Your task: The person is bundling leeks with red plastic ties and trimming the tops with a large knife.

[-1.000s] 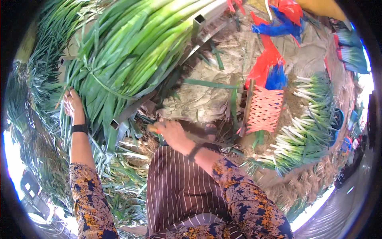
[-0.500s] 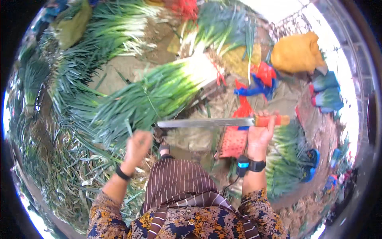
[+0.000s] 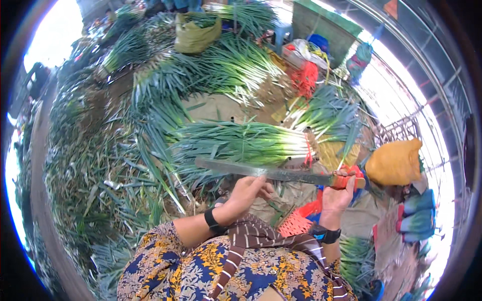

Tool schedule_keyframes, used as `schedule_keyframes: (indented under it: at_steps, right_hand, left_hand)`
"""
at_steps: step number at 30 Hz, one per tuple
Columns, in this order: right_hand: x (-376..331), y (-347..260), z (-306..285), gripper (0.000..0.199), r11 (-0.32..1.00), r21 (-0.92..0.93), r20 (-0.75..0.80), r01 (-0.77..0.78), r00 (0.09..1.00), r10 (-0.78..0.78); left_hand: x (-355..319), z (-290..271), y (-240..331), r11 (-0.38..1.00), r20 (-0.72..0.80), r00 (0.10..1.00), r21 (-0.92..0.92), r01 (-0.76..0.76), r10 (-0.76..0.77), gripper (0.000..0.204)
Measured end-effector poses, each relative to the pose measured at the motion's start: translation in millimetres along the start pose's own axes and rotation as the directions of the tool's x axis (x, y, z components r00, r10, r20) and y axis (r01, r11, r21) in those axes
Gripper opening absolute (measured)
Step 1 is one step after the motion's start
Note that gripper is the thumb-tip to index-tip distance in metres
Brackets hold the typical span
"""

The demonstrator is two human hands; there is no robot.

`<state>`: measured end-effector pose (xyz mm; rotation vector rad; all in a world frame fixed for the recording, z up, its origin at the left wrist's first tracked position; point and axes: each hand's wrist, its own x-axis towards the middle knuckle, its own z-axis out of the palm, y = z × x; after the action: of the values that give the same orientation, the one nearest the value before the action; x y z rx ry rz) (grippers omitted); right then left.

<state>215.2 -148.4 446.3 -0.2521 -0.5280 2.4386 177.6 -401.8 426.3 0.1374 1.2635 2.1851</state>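
From the head view, the person holds a long knife [image 3: 261,171] level across the front of the body. The right hand [image 3: 337,194] is clenched around its orange handle [image 3: 345,180] at the right end, while the left hand [image 3: 247,191] touches the blade's underside near its middle, fingers [image 3: 261,182] curled up against the flat metal. Just beyond the blade lies a tied bundle of spring onions [image 3: 251,143], white ends pointing right. Loose green leaves [image 3: 100,170] cover the ground to the left. An orange sack [image 3: 394,161] sits to the right, an olive-green bag [image 3: 196,32] far off, and an orange basket [image 3: 301,220] near the right wrist.
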Motion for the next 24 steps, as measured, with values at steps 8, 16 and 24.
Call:
schedule_keyframes:
  at_steps: [8,16,24]
  right_hand:
    - [-21,-33,-19,0.019,0.983,0.011,-0.052,-0.185,0.981,0.185]
    - [-21,-63,-76,0.02,0.915,-0.362,-0.059,-0.178,0.984,0.168]
    - [-45,-59,-96,0.025,-0.074,-0.997,0.003,0.034,0.922,0.388]
  left_hand:
    - [-34,13,-13,0.999,-0.161,0.987,0.05,-0.02,0.028,0.039]
    - [-47,13,-23,0.998,-0.212,0.976,0.062,-0.03,0.043,0.036]
    - [-35,-39,-32,0.986,-0.367,0.929,0.133,0.101,-0.045,0.031]
